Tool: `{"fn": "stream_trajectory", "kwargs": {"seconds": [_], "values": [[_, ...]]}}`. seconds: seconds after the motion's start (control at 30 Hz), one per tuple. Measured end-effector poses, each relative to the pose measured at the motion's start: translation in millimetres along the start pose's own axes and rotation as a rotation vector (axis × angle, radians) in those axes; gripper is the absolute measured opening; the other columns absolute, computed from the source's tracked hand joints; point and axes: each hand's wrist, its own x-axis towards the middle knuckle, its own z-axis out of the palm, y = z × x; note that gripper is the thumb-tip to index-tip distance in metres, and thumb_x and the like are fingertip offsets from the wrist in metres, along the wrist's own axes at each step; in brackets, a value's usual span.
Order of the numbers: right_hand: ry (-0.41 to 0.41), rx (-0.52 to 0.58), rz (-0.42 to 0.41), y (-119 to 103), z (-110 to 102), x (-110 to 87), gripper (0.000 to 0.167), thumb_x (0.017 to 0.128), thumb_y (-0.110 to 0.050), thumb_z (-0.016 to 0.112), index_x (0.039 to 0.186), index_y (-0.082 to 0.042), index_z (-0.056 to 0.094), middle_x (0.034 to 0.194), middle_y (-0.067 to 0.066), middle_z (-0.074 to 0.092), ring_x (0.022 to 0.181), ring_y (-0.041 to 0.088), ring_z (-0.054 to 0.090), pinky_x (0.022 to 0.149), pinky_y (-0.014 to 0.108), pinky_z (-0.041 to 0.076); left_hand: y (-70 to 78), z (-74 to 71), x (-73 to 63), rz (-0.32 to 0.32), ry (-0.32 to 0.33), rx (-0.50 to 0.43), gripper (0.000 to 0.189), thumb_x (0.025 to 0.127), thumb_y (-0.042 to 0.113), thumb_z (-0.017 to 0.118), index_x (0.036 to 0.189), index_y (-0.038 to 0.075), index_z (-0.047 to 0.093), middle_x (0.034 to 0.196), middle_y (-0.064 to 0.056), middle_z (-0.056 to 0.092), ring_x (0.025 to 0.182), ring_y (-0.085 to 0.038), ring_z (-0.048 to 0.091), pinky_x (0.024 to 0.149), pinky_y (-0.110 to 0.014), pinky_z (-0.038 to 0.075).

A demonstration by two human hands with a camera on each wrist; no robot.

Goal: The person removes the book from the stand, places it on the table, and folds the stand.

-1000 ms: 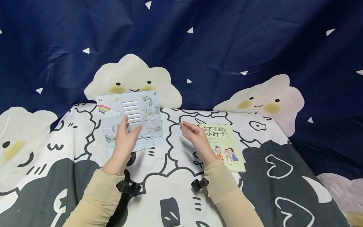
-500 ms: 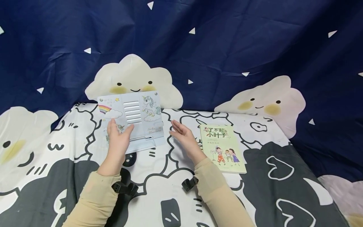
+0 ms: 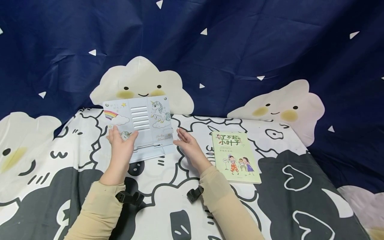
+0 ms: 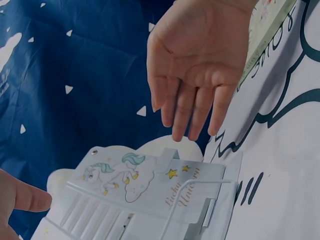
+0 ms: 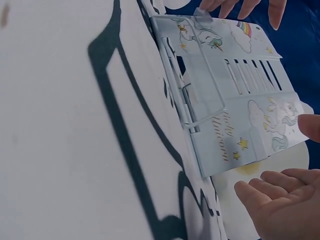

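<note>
A pale blue unicorn-printed metal book stand (image 3: 139, 135) stands tilted back on the cloth, with slots down its middle and a wire page holder (image 5: 207, 70) low across its front. My left hand (image 3: 120, 146) is at its left edge, fingers extended and thumb apart; in the right wrist view the left fingertips (image 5: 245, 7) are right at a small side tab. My right hand (image 3: 190, 148) hovers just off the right edge, palm toward the stand, fingers straight with nothing in them, as the left wrist view also shows (image 4: 200, 65).
A light green children's book (image 3: 237, 160) lies flat on the cloth, right of my right hand. Black-and-white cartoon cloth (image 3: 162, 206) covers the table. Behind it hangs a dark blue curtain (image 3: 228, 50) with smiling clouds. Black wrist cameras (image 3: 130, 197) sit on both sleeves.
My left hand slides leftward from the stand's middle to its left edge. The right hand moves left, from beside the book toward the stand's right edge. The stand stays nearly in place.
</note>
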Motion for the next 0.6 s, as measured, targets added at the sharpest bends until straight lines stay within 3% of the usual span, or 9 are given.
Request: {"fn": "stream_trajectory", "kwargs": {"seconds": [0.4, 0.6], "values": [[-0.027, 0.009, 0.053, 7, 7, 6.1, 0.069, 0.096, -0.012, 0.06, 0.156, -0.003, 0.027, 0.164, 0.01, 0.026, 0.152, 0.025, 0.024, 0.124, 0.04, 0.022, -2.6, -10.1, 6.9, -0.068, 0.018, -0.005, 0.089, 0.099, 0.023, 0.054, 0.158, 0.006, -0.012, 0.161, -0.016, -0.028, 0.151, -0.033, -0.021, 0.125, -0.049, -0.004], [-0.03, 0.01, 0.096, 9, 10, 11.4, 0.07, 0.096, -0.015, 0.061, 0.156, -0.003, 0.026, 0.164, 0.01, 0.026, 0.152, 0.025, 0.025, 0.123, 0.039, 0.024, -6.6, -5.6, 7.3, -0.103, 0.0, 0.02, 0.095, 0.099, 0.025, 0.054, 0.155, 0.008, -0.021, 0.157, -0.015, -0.039, 0.144, -0.034, -0.036, 0.123, -0.055, -0.005]]}}
